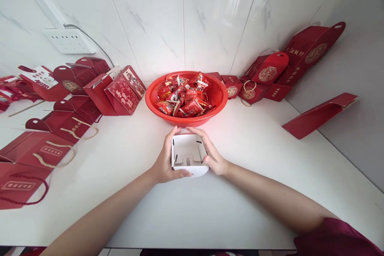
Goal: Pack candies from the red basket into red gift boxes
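Observation:
Between my two hands is a small open gift box [188, 150], white inside, with its opening turned toward me and slots near its corners. My left hand [168, 160] wraps its left side, thumb along the near edge. My right hand [214, 154] grips the right side, with the thumb at the near right corner. The outside of the box is mostly hidden by my hands. Just beyond it stands a red plastic basket [186, 121] holding several red-wrapped snack packets [192, 96].
Red gift boxes with rope handles [36, 150] line the left side. More red boxes [267, 70] are stacked at the back right. A flat folded red carton [321, 116] leans near the right wall. A white power socket [70, 41] is on the tiled wall.

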{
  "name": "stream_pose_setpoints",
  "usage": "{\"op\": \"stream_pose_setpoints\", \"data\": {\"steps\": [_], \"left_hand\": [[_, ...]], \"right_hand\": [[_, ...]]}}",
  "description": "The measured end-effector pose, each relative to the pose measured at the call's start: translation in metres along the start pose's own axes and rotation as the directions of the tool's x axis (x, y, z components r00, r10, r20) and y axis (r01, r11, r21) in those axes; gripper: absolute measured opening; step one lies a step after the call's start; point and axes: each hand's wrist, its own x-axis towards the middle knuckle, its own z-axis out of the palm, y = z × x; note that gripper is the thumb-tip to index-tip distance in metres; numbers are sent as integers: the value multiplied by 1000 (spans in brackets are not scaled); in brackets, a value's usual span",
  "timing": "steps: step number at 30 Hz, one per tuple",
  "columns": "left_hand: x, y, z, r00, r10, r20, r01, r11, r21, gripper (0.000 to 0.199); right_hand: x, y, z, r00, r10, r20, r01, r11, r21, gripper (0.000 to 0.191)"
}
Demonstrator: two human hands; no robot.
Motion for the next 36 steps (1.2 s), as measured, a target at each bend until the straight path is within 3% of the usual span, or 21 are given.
{"op": "stream_pose_setpoints", "data": {"steps": [6, 12, 15, 17, 19, 23, 25, 27, 31, 36], "left_hand": [[5, -6, 7, 994, -99, 56, 109, 968, -226, 123], [13, -13, 13, 994, -95, 62, 105, 979, -177, 122], [15, -17, 12, 993, -82, 81, 94, 984, -154, 118], [14, -16, 9, 993, -85, 79, 95, 986, -136, 116], [13, -15, 5, 993, -95, 69, 102, 988, -117, 114], [11, -13, -3, 993, -96, 64, 104, 986, -132, 112], [11, -14, -4, 994, -86, 68, 95, 984, -149, 112], [11, -15, -5, 994, -85, 74, 96, 981, -171, 112], [8, -16, -4, 989, -120, 84, 136, 968, -209, 113], [4, -14, -5, 983, -163, 81, 177, 960, -216, 113]], "right_hand": [[-6, 5, 21, 963, 229, -141, -195, 956, 218, 86], [6, 11, 20, 853, 488, -184, -405, 843, 354, 77], [7, 19, 15, 810, 537, -235, -466, 834, 296, 75], [7, 23, 10, 798, 529, -290, -496, 849, 185, 69], [7, 23, 1, 816, 471, -336, -491, 871, 27, 61], [15, 9, -24, 910, 168, -379, -307, 887, -344, 46], [27, -4, -40, 921, 46, -387, -230, 866, -445, 43], [44, -20, -57, 906, -1, -422, -236, 829, -508, 41], [89, -40, -92, 873, 27, -488, -323, 781, -535, 33], [125, -29, -113, 886, 305, -349, -451, 741, -498, 27]]}}
